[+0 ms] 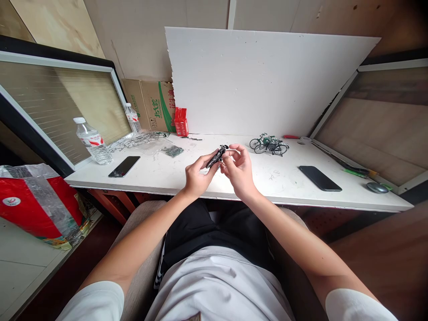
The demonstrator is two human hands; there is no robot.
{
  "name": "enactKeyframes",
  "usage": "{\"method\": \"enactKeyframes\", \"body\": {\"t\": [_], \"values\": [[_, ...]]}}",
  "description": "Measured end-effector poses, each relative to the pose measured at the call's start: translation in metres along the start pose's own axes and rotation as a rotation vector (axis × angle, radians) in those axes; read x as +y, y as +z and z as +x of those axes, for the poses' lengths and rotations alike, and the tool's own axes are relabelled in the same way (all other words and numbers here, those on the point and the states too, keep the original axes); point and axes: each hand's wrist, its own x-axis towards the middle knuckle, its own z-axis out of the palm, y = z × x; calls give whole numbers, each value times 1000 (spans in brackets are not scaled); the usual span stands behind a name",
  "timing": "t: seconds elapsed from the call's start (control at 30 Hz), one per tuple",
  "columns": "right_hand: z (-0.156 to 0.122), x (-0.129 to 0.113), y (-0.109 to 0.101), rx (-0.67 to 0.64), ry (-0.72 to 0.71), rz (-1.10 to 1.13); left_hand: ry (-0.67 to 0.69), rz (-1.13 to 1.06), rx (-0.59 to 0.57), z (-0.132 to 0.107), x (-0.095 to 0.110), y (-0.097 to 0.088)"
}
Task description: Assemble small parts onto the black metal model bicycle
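Note:
Above the front of the white table, my left hand (199, 173) grips a small black model bicycle (216, 158), seen at a steep angle and partly covered by the fingers. My right hand (239, 167) has its thumb and fingers bent around the upper end of this model, close to what look like the handlebars. Both hands nearly meet there. Further back to the right stand two finished-looking model bicycles, a green one (261, 140) and a black one (272, 147), close together and overlapping in view. Whether the right fingertips hold a small part is hidden.
Left on the table (214, 189) are a phone (124, 166), a water bottle (93, 141), a bag of small dark parts (174, 151) and black part frames (137, 140). A second phone (320, 178) and a mouse (377, 187) lie right. A white board (267, 84) stands behind.

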Motion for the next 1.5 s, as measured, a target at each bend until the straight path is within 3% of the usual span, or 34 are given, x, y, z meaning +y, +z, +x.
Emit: {"method": "enactKeyframes", "body": {"t": [0.5,0.77,0.9,1.17,1.5], "values": [[3,0,-2,-22,11,-20,-34,-8,25,7,3,-4],[7,4,-6,-18,-83,-78,-64,-24,50,8,1,-4],[11,5,-9,9,-18,-68,-66,5,65,10,2,-5],[14,7,-11,-160,309,60,-40,36,62,11,3,-7],[21,6,-16,-150,475,180,-77,-33,7,3,2,-3]]}}
